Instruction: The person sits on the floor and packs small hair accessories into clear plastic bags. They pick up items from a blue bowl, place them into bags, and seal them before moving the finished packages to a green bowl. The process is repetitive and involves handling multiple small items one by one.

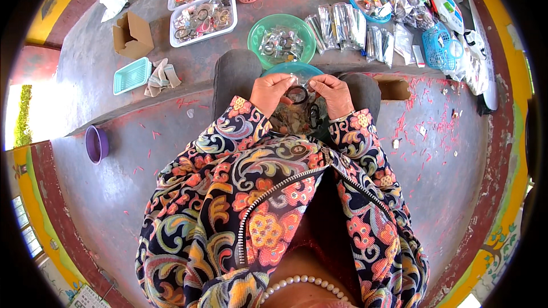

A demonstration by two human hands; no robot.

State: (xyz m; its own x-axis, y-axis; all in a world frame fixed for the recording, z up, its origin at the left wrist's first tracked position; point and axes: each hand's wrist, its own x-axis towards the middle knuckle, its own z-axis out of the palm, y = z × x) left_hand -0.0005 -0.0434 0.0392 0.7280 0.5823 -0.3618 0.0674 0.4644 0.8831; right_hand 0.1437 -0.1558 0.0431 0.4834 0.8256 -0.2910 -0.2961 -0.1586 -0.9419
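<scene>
While my left hand (272, 92) and right hand (335, 94) pinch clear plastic (301, 81) between fingers (282, 80), a round green bowl (260, 31) sits at twelve o'clock.

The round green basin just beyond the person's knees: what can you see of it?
The green basin is round, open-topped and looks like translucent plastic. It stands upright on the grey ledge, left of the silvery packets, holding a loose heap of small clear bags. Neither left hand nor right hand touches it.

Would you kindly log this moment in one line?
left hand: pinching clear plastic; right hand: pinching likewise; teal basin: beneath both hands
</scene>
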